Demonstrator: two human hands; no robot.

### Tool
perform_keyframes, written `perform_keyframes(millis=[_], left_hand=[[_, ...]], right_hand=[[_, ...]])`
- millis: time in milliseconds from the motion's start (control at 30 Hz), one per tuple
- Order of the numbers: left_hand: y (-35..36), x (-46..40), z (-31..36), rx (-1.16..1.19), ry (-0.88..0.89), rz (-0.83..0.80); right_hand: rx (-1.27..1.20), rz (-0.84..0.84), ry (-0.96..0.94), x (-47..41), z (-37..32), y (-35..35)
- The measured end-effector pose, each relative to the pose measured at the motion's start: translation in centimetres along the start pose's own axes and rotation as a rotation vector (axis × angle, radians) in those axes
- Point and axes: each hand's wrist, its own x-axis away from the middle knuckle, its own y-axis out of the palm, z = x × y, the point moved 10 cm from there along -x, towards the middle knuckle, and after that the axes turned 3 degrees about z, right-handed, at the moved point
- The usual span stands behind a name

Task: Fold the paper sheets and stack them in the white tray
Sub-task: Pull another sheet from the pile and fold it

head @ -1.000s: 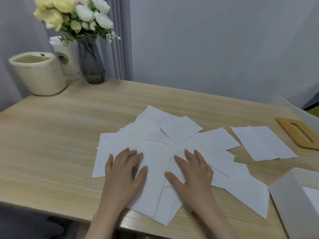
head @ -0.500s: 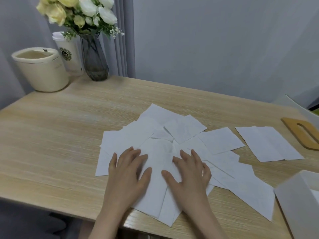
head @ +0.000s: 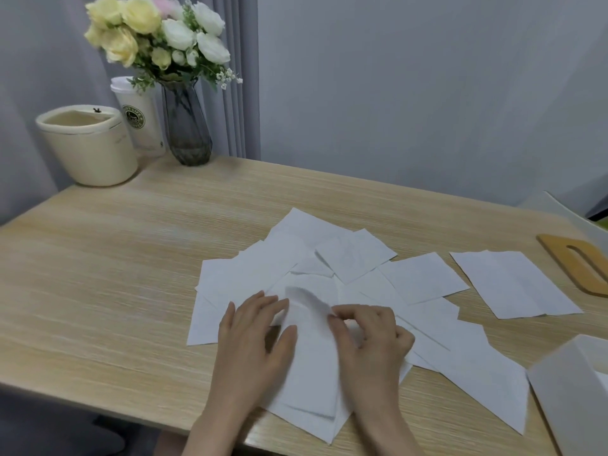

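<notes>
Flower vase, lidded cup, cream pot, perhaps wooden board.

We see a table of pale wood-grain laminate, matt, with fine streaks. The sheets at centre are thin white paper, matt and limp. At upper left stand a smoky glass vase, glossy, a smooth cream pot and a paper-looking cup. At right lie a matt wooden board and, lower, the smooth white tray.

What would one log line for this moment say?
step: starting fold | right hand: pinching lifted sheet | left hand: flat on papers | tray: near right
</notes>
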Motion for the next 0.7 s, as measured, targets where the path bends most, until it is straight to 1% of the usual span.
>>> perform_keyframes(millis=[67,133,200,300,400,467,533,700], left_hand=[[0.0,0.0,0.5,0.093,-0.028,0.003],[0.1,-0.1,1.1,0.233,-0.093,-0.024],[0.2,-0.3,1.8,0.404,-0.174,-0.044],[0.4,-0.7,2.2,0.665,-0.323,-0.050],[1.5,-0.8,2.5,0.804,-0.434,-0.164],[2.3,-0.7,2.7,0.856,-0.474,-0.238],[3.0,-0.6,2.8,0.877,-0.499,-0.273],[4.6,-0.2,2.5,0.950,-0.545,-0.282]], right_hand=[[-0.184,-0.044,0.161,-0.6,1.2,-0.4],[-0.387,-0.072,0.265,-1.3,2.1,-0.8],[-0.511,-0.111,0.340,-1.8,2.4,-0.8],[-0.578,-0.132,0.381,-2.3,2.6,-1.0],[-0.633,-0.142,0.420,-2.3,2.8,-0.6],[-0.650,-0.127,0.436,-2.4,3.0,-0.5],[-0.643,-0.116,0.438,-2.7,3.1,-0.5],[-0.636,-0.109,0.448,-3.1,3.4,-0.4]])
